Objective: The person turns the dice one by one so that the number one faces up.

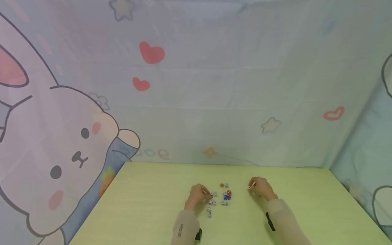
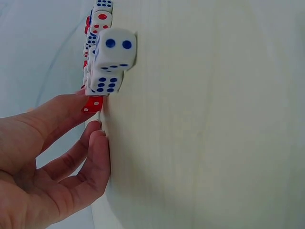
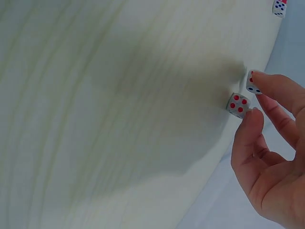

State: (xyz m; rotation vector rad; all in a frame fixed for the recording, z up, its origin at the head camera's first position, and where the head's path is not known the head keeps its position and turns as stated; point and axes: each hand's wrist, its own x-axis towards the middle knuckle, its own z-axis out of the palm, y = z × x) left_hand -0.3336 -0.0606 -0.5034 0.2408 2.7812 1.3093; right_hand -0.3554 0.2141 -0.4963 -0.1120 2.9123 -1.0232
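A: Head view first. Where are the dice (image 1: 209,214)?

B: Most sit on the bench (image 1: 147,211) between the left grip (image 1: 196,196) and the right grip (image 1: 261,188): white ones in small groups, plus a red-and-blue cluster (image 1: 227,197). The left grip is right at the edge of them, the right one well apart. I'd keep the left sleeve (image 1: 185,223) outside the groups so that nothing gets brushed.

A: Left wrist view?

B: The upper digit touches a red die (image 2: 93,104), and the lower fingertips lie just below it. Whether they're clamped on it, I cannot tell. White dice stand close by, so my advice is light pressure on opposite faces, knuckles off the neighbours.

A: And the right wrist view?

B: There the grip is clamped in a pinch on a white die (image 3: 251,86). A second die, showing four red pips (image 3: 238,105), sits just beside it, next to another fingertip. That's the likely slip: uneven pressure could twist one against the other. Keep the pinch square and the other fingers quiet.
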